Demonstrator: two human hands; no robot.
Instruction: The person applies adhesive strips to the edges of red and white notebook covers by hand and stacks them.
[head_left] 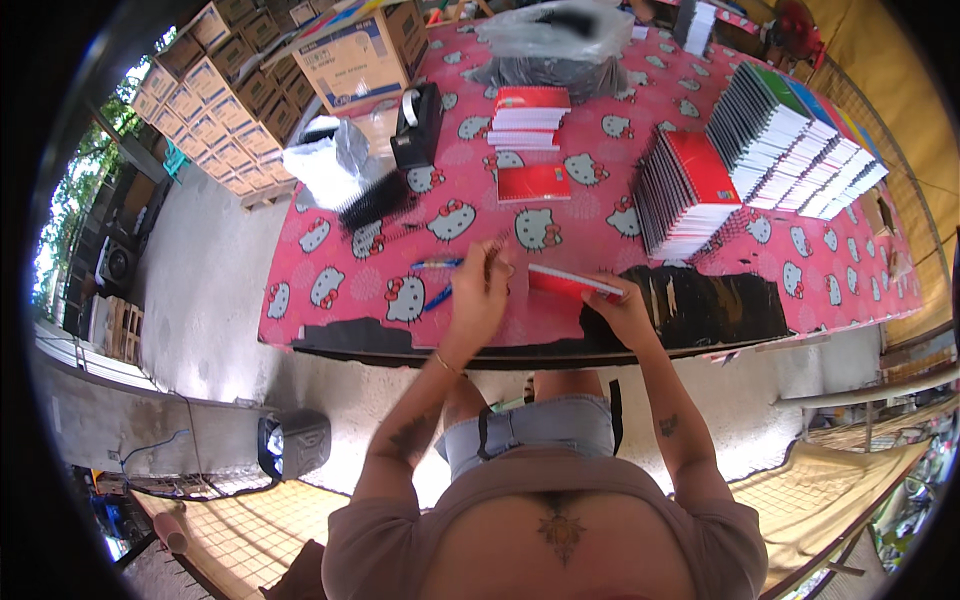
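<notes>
My right hand is closed on the right end of a small red notebook, tilted with its white page edge showing, just above the table's front edge. My left hand is left of the notebook, its fingers curled together near a thin dark coil-like shape; what they hold is too small to make out. Beside that hand lie two blue slim handles or pens, partly hidden by it. Ahead of my hands a single red notebook lies flat, and behind it stands a short stack of red notebooks.
The table wears a pink cartoon-cat cover, with a torn black patch at the front. Tall stacks of spiral notebooks stand right. Left are black binding coils, a tape dispenser and a carton. A bin stands below.
</notes>
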